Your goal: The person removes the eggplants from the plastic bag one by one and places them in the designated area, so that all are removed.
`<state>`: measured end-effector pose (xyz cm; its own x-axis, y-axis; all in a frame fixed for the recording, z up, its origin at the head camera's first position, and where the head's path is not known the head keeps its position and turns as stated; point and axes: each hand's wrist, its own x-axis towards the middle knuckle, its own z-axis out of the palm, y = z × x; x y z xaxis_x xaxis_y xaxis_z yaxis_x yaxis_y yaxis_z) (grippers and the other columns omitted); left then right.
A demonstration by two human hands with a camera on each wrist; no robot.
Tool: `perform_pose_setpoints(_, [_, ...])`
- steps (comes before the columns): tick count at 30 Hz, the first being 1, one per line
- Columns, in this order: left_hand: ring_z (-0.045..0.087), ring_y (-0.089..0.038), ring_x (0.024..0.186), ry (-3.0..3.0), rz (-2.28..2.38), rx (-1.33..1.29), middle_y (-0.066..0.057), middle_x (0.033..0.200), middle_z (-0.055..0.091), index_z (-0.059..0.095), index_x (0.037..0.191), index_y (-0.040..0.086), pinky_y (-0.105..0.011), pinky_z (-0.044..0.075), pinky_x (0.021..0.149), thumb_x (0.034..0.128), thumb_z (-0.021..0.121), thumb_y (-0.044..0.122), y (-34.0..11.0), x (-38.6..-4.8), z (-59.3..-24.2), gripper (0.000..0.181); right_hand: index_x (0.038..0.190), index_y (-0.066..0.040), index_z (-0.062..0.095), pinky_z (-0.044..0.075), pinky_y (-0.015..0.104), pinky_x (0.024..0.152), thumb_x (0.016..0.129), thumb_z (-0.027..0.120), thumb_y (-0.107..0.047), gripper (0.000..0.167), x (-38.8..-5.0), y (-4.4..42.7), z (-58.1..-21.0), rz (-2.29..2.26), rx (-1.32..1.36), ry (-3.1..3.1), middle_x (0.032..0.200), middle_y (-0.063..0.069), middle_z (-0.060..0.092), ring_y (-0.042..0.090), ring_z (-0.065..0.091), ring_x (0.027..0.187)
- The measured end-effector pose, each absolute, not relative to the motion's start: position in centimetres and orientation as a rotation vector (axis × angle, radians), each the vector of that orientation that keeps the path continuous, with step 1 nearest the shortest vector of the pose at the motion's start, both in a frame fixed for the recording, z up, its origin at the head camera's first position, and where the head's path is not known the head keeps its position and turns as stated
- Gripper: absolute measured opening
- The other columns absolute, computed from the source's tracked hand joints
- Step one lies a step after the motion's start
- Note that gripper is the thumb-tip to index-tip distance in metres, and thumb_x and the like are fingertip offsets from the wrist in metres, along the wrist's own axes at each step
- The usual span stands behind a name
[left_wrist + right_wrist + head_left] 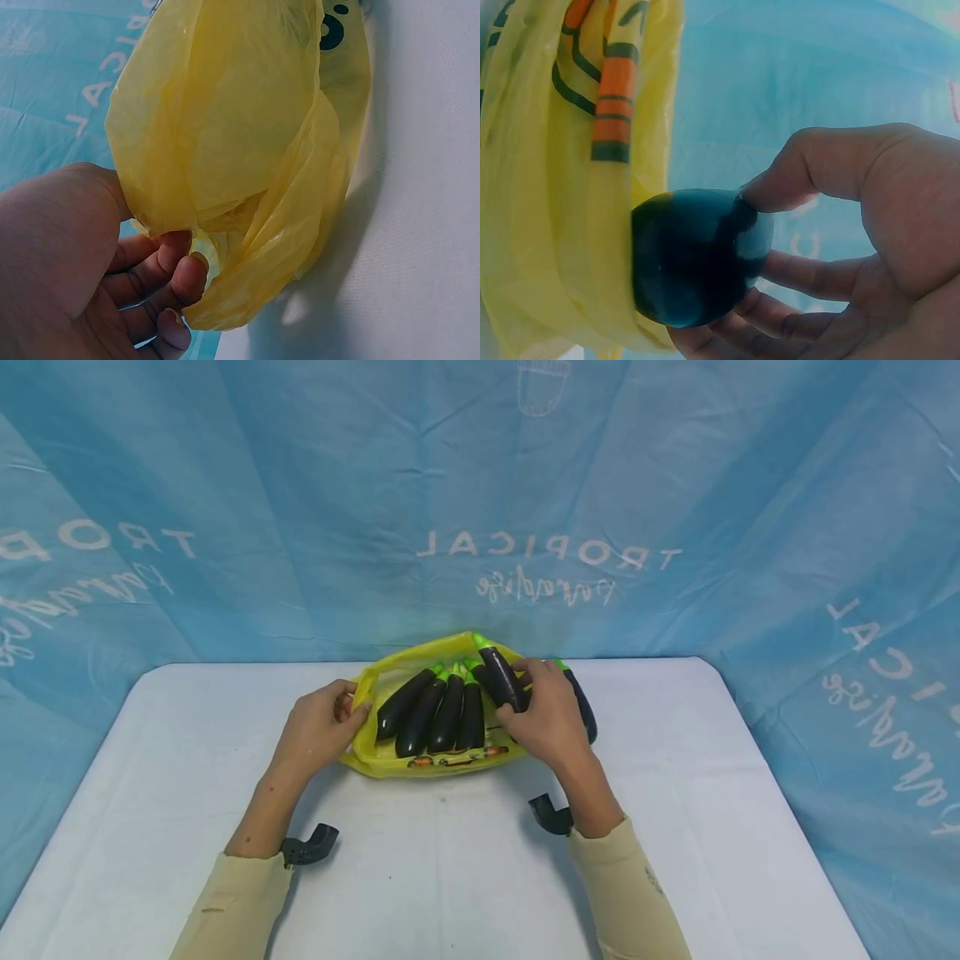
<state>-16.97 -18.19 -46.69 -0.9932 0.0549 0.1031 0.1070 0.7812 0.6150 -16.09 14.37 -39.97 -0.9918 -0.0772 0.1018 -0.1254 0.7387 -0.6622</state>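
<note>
"So, where is the bag?"

"The yellow bag (363, 758) sits against the middle of the far edge of the white-covered desk (450, 885), its mouth wide, orange and green print on its near side. Inside, at least five eggplants (448, 718) lie side by side, green stems toward that edge."

"And the hands?"

"The left hand (321, 724) pinches the rim at the bag's left end between thumb and fingers, the lower fingers loosely bent. The right hand (551, 710) grips the held eggplant (501, 675) over the right end, thumb on one side, fingers apart on the other, stem toward the far rim. Whether it touches the others, one cannot tell."

"What stands in the way?"

"The right hand covers the bag's right end and part of the lone eggplant (582, 708), which lies outside, right of the bag near the far edge. From the left wrist, the bag's wall hides its contents."

"Anything else around?"

"Tan sleeves (626, 893) reach in from the near edge, a black mount (311, 846) at each wrist. A blue cloth (300, 527) with reversed white lettering hangs past the far edge and along both sides."
</note>
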Motion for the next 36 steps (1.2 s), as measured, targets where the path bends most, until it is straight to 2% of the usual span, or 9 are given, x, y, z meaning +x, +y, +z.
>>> perform_pose_setpoints(7, [0.054,-0.024,0.074,-2.900,-0.999,-0.134,-0.008,0.083,0.061,0.066,0.127,-0.002,-0.037,0.045,0.066,0.1027,0.068,0.024,-18.2,-17.0,-46.6,0.035,0.142,-0.005,0.061,0.055,0.046,0.085,0.087,0.079,-0.015,0.059,-15.9,14.9,-39.3,1.087,0.145,-2.888,0.123,0.011,0.062,0.029,0.060,0.106])
perform_pose_setpoints(21, [0.054,-0.024,0.074,-2.915,-0.999,-0.122,-0.008,0.083,0.060,0.066,0.126,-0.001,-0.037,0.045,0.066,0.1032,0.067,0.024,-18.1,-17.1,-46.7,0.034,0.144,-0.005,0.059,0.057,0.044,0.079,0.087,0.077,-0.011,0.060,-16.1,17.0,-38.5,1.144,0.096,-2.900,0.118,0.013,0.061,0.029,0.065,0.098])
perform_pose_setpoints(31, [0.054,-0.025,0.075,-2.932,-1.005,-0.123,-0.008,0.084,0.060,0.065,0.126,-0.001,-0.037,0.045,0.067,0.1033,0.067,0.024,-18.1,-17.1,-46.6,0.034,0.145,-0.005,0.058,0.056,0.047,0.083,0.087,0.075,-0.012,0.061,-16.7,18.7,-38.4,1.157,0.049,-2.942,0.118,0.015,0.067,0.032,0.065,0.101])
perform_pose_setpoints(36, [0.054,-0.025,0.076,-2.932,-1.006,-0.130,-0.009,0.084,0.060,0.065,0.125,-0.001,-0.038,0.045,0.068,0.1034,0.067,0.024,-18.1,-17.1,-46.6,0.033,0.146,-0.005,0.057,0.057,0.049,0.085,0.089,0.075,-0.013,0.060,-17.0,19.5,-38.4,1.157,0.012,-2.963,0.124,0.016,0.067,0.034,0.066,0.106])
